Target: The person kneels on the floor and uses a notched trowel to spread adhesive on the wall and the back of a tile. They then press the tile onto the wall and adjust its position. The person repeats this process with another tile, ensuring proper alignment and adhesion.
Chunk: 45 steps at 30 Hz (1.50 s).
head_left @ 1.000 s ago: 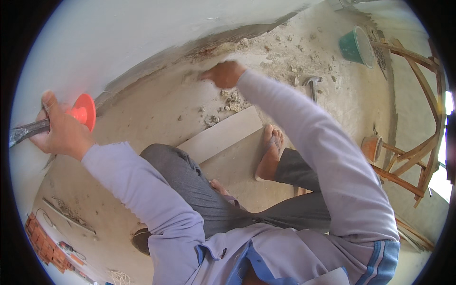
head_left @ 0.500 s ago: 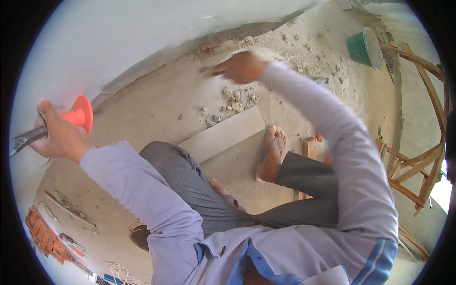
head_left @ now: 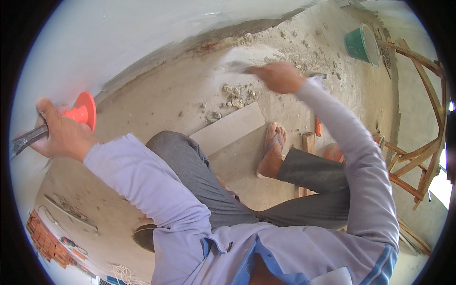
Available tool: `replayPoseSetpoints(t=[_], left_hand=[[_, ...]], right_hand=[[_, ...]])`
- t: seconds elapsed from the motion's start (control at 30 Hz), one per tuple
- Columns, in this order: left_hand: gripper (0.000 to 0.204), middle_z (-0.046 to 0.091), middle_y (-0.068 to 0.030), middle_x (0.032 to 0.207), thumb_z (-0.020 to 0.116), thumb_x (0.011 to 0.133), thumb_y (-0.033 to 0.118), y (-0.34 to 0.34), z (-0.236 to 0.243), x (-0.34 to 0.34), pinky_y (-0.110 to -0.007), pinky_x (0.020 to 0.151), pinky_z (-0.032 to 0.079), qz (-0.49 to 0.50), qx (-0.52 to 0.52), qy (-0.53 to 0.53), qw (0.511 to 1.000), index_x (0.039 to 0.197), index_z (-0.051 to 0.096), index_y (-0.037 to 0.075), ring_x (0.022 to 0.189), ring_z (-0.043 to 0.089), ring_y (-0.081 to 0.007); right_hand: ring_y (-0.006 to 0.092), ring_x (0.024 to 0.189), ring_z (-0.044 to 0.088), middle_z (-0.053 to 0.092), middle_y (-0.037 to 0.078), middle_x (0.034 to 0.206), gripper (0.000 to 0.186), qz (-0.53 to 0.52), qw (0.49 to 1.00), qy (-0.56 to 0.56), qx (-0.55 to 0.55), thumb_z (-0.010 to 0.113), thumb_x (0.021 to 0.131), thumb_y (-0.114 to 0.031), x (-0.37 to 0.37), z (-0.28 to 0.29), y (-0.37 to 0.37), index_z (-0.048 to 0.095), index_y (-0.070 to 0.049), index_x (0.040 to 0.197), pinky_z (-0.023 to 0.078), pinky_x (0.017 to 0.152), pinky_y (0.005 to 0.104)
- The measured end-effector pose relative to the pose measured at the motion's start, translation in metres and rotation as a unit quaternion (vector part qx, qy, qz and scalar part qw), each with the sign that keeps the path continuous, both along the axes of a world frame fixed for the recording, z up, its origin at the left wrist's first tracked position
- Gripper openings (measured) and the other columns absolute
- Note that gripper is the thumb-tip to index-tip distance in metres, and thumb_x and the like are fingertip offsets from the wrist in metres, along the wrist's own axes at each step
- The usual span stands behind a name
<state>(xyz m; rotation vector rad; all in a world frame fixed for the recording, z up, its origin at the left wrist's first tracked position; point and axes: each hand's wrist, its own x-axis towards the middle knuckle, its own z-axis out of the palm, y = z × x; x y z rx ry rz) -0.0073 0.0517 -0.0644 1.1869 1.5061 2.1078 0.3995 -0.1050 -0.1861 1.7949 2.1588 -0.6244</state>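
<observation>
My left hand [head_left: 64,130] is closed around a chisel-like tool with a dark metal bar [head_left: 28,140] and an orange round guard [head_left: 83,111], against the pale wall [head_left: 118,38]. My right hand [head_left: 278,77] is raised out in front, closed on a motion-blurred tool [head_left: 240,67] whose shape I cannot make out. Beneath it are pale rubble [head_left: 235,99] and a flat pale board [head_left: 228,126]. A metal tool head [head_left: 317,76] on the floor shows partly behind my right wrist. An orange-handled item [head_left: 318,126] lies beside my right forearm.
A green bucket [head_left: 355,45] stands at the upper right, near a wooden frame [head_left: 430,156]. A wood piece [head_left: 308,142] lies by my sandalled foot [head_left: 270,154]. Stacked red bricks [head_left: 45,235], cables [head_left: 121,273] and a long strip [head_left: 71,216] are at the lower left.
My right hand and its blurred tool have moved well to the right, dipping slightly since the middle frame. My left hand has stayed at the wall, shifting only slightly.
</observation>
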Motion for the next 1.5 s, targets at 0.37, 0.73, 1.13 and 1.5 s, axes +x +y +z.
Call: replayPoseSetpoints(t=[0.37, 0.73, 1.13, 1.5], left_hand=[[0.043, 0.063, -0.0177, 0.078, 0.08, 0.076, -0.003, 0.007, -0.009, -0.016, -0.03, 0.045, 0.044, -0.043, 0.053, -0.011, 0.998, 0.096, 0.042, -0.004, 0.052, 0.051, -0.0169], [0.043, 0.064, -0.0171, 0.079, 0.082, 0.077, 0.003, 0.007, -0.009, -0.007, -0.03, 0.047, 0.046, -0.028, 0.025, -0.008, 0.999, 0.097, 0.044, -0.004, 0.056, 0.054, -0.0167], [0.039, 0.061, -0.0121, 0.074, 0.08, 0.08, 0.003, 0.005, -0.009, -0.003, -0.031, 0.049, 0.045, -0.006, -0.016, -0.026, 1.0, 0.095, 0.045, -0.003, 0.054, 0.05, -0.0148], [0.038, 0.061, -0.0127, 0.077, 0.079, 0.08, 0.003, 0.006, -0.011, -0.002, -0.031, 0.049, 0.045, -0.017, -0.001, -0.003, 1.0, 0.097, 0.046, -0.003, 0.057, 0.053, -0.0147]], right_hand=[[0.0339, 0.115, 0.061, 0.063, 0.016, 0.128, 0.052, -0.118, 0.96, -0.194, -0.166, 0.045, 0.089, -0.006, 0.051, 0.005, 0.023, 0.053, -0.018, 0.139, 0.05, 0.096, 0.043], [0.0405, 0.097, 0.064, 0.065, 0.024, 0.112, 0.057, -0.228, 0.958, 0.173, 0.006, 0.049, 0.095, -0.016, -0.16, -0.099, -0.011, 0.035, -0.02, 0.15, 0.051, 0.087, 0.0496], [0.0259, 0.109, 0.066, 0.063, 0.001, 0.13, 0.039, -0.052, 0.994, -0.096, -0.013, 0.034, 0.106, -0.03, 0.081, -0.044, 0.046, 0.051, -0.034, 0.14, 0.049, 0.102, 0.039], [0.0282, 0.073, 0.068, 0.069, 0.013, 0.081, 0.049, 0.131, 0.986, -0.074, -0.075, 0.047, 0.096, -0.016, -0.015, -0.01, 0.05, 0.046, -0.032, 0.143, 0.056, 0.066, 0.0439]])
